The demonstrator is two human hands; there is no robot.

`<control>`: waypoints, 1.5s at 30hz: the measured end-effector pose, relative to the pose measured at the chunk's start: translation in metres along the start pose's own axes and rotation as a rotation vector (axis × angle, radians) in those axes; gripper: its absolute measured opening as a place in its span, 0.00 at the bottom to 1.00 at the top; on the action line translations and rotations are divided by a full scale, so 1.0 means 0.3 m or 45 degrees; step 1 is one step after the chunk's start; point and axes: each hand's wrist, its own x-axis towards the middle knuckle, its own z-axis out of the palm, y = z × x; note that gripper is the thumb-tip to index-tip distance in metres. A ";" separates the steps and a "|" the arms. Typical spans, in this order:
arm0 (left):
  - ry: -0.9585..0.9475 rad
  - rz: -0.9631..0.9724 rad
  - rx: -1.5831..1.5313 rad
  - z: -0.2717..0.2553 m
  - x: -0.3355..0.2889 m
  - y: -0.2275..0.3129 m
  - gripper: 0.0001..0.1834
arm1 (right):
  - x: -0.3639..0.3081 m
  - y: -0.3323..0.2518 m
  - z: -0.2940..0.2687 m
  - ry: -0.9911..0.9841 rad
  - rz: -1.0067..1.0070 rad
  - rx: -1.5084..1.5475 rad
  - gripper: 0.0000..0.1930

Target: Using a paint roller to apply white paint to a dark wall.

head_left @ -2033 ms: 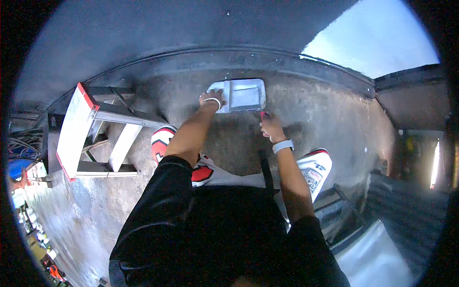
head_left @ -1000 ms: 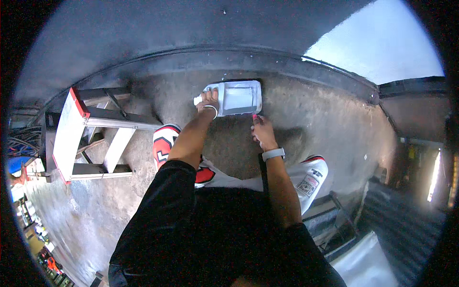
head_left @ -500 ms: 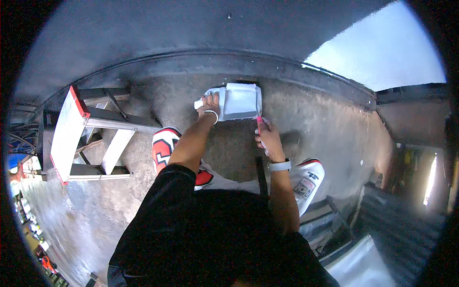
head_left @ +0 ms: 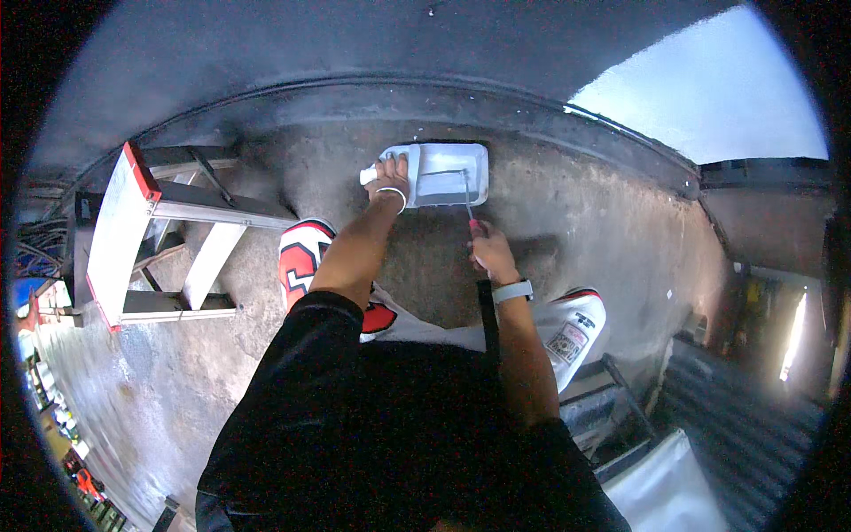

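Note:
On the ground ahead of me lies a pale grey paint tray (head_left: 484, 197) with white, wet-looking paint in its well. My left hand (head_left: 390, 174) is closed over the tray's left end, a light band round its wrist. A small white piece (head_left: 368, 176) sticks out beside those fingers; I cannot tell what it is. In my right hand (head_left: 493, 250) is a paint roller (head_left: 473, 223) with a pink handle, gripped from the near side. Its thin metal rod reaches over the tray's near rim into the well, where the white sleeve blends with the paint.
A stepladder (head_left: 199, 213) with a white, red-edged top lies at the left. The dark wall (head_left: 355, 53) rises just beyond the tray. My shoes (head_left: 306, 257) stand either side. Another dark metal frame (head_left: 598, 403) and a white sheet (head_left: 665, 488) are at lower right.
The roller's rod has swung from the tray's right edge to inside the well. My right hand has shifted slightly. My left hand stays on the tray.

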 end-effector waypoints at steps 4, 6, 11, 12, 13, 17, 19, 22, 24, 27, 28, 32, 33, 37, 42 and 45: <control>-0.010 -0.044 -0.006 0.023 -0.012 -0.022 0.34 | -0.026 -0.051 0.025 0.026 -0.043 -0.371 0.18; 0.016 -0.045 -0.007 0.028 -0.008 -0.030 0.33 | -0.068 -0.075 0.003 -0.028 -0.193 -0.488 0.16; -0.007 -0.052 0.018 0.036 -0.009 -0.040 0.33 | -0.106 -0.204 0.023 -0.077 0.181 0.039 0.12; -0.009 -0.049 0.036 0.029 -0.008 -0.035 0.33 | -0.089 -0.217 0.032 -0.094 0.182 0.209 0.12; -0.007 -0.045 0.033 0.022 -0.011 -0.023 0.33 | -0.064 -0.210 0.032 -0.105 0.184 0.381 0.13; -0.022 -0.016 -0.014 -0.008 -0.020 0.031 0.33 | 0.087 -0.096 0.021 -0.242 0.145 0.534 0.08; -0.017 -0.041 -0.031 0.001 -0.021 -0.003 0.34 | 0.064 -0.144 0.077 -0.072 0.229 0.350 0.07; -0.035 -0.063 -0.042 0.011 -0.027 -0.027 0.34 | -0.030 -0.179 0.049 -0.176 0.172 0.245 0.17; -0.024 -0.037 -0.001 0.009 -0.029 -0.020 0.33 | -0.081 -0.209 0.028 -0.163 0.175 0.248 0.17; 0.012 -0.049 0.014 0.015 -0.025 0.004 0.33 | -0.087 -0.229 0.019 -0.135 0.145 0.247 0.17; 0.015 -0.039 0.013 0.016 -0.020 0.017 0.33 | -0.080 -0.232 0.014 -0.121 0.115 0.244 0.18; 0.088 -0.027 0.022 0.045 0.018 -0.020 0.33 | -0.060 -0.196 -0.013 -0.268 0.162 0.167 0.20; 0.118 -0.065 0.031 0.080 0.018 -0.078 0.33 | -0.106 -0.239 0.007 -0.347 0.183 0.053 0.22; 0.038 -0.050 -0.040 0.016 -0.011 -0.018 0.32 | -0.229 -0.294 -0.121 -0.626 0.214 0.124 0.26; -0.008 0.021 -0.046 -0.028 -0.044 0.023 0.33 | -0.241 -0.325 -0.150 -0.632 -0.240 0.085 0.25; -0.045 -0.068 -0.095 -0.002 -0.010 -0.021 0.34 | -0.151 -0.377 -0.110 -0.196 -0.522 -0.339 0.20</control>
